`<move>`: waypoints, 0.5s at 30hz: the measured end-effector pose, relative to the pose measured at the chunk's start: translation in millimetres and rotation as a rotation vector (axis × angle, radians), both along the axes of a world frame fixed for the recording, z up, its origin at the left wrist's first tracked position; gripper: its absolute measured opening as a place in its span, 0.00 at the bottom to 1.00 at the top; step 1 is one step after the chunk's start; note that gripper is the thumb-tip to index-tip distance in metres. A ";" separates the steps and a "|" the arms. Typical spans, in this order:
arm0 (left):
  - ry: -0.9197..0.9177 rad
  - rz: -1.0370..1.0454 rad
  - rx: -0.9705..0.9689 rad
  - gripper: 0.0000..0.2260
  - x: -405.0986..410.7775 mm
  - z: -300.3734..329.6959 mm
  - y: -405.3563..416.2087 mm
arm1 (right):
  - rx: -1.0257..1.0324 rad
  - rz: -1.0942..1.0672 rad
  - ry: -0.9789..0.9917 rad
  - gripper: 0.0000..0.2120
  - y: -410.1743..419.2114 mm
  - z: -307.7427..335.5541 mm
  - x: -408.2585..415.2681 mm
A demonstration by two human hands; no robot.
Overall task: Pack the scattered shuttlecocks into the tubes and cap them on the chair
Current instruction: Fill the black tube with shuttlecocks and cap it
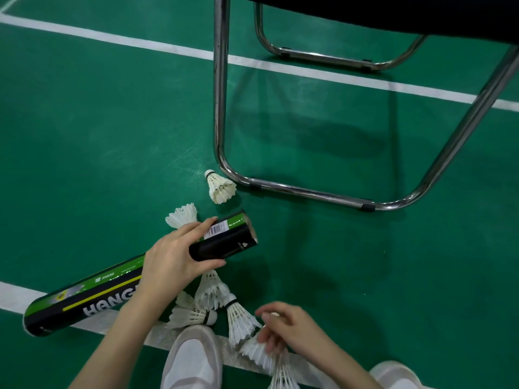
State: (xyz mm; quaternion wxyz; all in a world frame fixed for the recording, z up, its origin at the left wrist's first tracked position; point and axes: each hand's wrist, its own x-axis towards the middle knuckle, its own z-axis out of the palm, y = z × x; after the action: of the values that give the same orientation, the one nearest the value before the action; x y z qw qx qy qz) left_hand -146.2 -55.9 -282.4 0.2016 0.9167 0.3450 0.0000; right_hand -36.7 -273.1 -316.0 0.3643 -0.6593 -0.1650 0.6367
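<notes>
Head view, itemised. Our left hand (175, 258) reaches forward, fingers wrapped round the tube (134, 273), which lies tilted, open mouth toward the chair (309, 189). Our right hand (286, 328), low and curled, pinches feathers of a shuttlecock (258, 350). More shuttlecocks cluster between the hands; one shuttlecock (220, 186) lies apart, just beside the chair's frame. Green floor (98, 136) spreads wide to the left; a white shoe (192, 360) sits below the tube.

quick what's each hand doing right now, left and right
Left hand: gripping the shuttlecock tube near its open end.
Right hand: fingers curled on a shuttlecock at the floor.
</notes>
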 end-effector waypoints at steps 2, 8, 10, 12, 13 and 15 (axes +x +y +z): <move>0.006 -0.007 0.002 0.36 0.4 -0.7 -3.4 | -0.018 -0.069 0.084 0.09 -0.9 1.6 -5.9; 0.036 -0.010 0.000 0.36 1.0 -1.9 -4.1 | -0.052 -0.142 0.157 0.14 6.7 5.2 -4.4; 0.043 -0.011 -0.008 0.36 0.4 -2.8 -3.8 | -0.046 -0.203 0.114 0.14 6.7 5.2 0.3; 0.054 -0.023 -0.012 0.36 -0.8 -4.4 -3.9 | -0.016 -0.314 0.060 0.12 5.8 6.7 7.9; 0.060 -0.029 -0.013 0.36 -1.4 -5.0 -4.3 | 0.010 -0.381 0.037 0.11 6.1 8.4 12.5; 0.079 -0.035 -0.019 0.36 -1.4 -5.8 -6.0 | 0.061 -0.515 -0.034 0.08 8.4 11.0 22.9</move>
State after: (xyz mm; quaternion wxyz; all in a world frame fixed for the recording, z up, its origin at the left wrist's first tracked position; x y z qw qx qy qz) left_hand -147.6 -61.9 -288.3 0.1965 0.9199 0.3366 -0.0428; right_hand -13.8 -264.7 -305.0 0.5312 -0.6789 -0.0167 0.5066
